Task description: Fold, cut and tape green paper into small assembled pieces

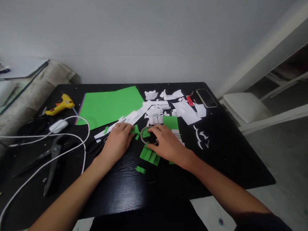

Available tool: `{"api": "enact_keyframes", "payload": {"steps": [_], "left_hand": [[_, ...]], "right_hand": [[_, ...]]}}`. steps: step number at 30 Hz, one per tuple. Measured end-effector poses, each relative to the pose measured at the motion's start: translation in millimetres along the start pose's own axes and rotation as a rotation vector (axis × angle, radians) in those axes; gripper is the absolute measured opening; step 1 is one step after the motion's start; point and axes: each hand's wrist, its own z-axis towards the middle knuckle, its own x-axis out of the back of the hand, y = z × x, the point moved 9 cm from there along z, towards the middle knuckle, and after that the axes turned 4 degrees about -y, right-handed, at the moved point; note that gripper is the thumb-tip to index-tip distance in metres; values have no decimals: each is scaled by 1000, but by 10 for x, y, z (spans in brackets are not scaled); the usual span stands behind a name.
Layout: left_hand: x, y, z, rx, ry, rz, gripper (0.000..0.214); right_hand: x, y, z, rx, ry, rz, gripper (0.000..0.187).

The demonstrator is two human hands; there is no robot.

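Observation:
My left hand point(118, 139) lies on the black table point(223, 153), fingers curled over small green paper pieces point(136, 130) beside white strips. My right hand point(165, 142) rests next to it, its fingertips on a thin ring, seemingly a roll of clear tape point(145, 135), which lies flat on the table. More cut green rectangles point(149, 154) lie just below the ring, partly under my right hand. Whether the left fingers pinch a piece is hidden.
A large green sheet point(109, 105) lies at the back, with white paper scraps point(166, 108) to its right. A phone point(206, 98) and red cutter point(189, 100) sit at the far right. Left: yellow glue gun point(60, 104), black scissors point(51, 158), white cable point(43, 166).

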Motion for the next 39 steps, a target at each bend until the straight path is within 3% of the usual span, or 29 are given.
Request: {"api": "enact_keyframes", "payload": {"steps": [3,7,11,14,18,21,27,30,34,39], "left_hand": [[145,-8,-36,37,42,-44,16],[291,-63,-153,144,44,-283,21],[213,-132,-277,245,-35,-522,32],[95,-175,-322,282,-78,-602,38],[5,-104,-294,204,-116,-484,36],[-3,-83,-276,190,-115,-406,25],[283,-390,-449,313,-36,-182,34],[386,-652,-655,406,-97,55,30],[383,-840,-850,432,-176,195,24],[305,-848,-825,423,-218,189,24]], "right_hand": [[-73,-12,98,56,-61,-63,52],[-156,12,144,52,-106,-114,57],[-156,5,150,57,-122,-98,59],[-18,-52,136,75,-47,-38,64],[283,-143,67,103,143,56,60],[387,-162,9,120,180,153,53],[305,-79,-72,117,76,358,44],[248,-14,-85,96,54,440,41],[192,39,-65,69,26,630,34],[160,80,-38,32,-22,694,32]]}}
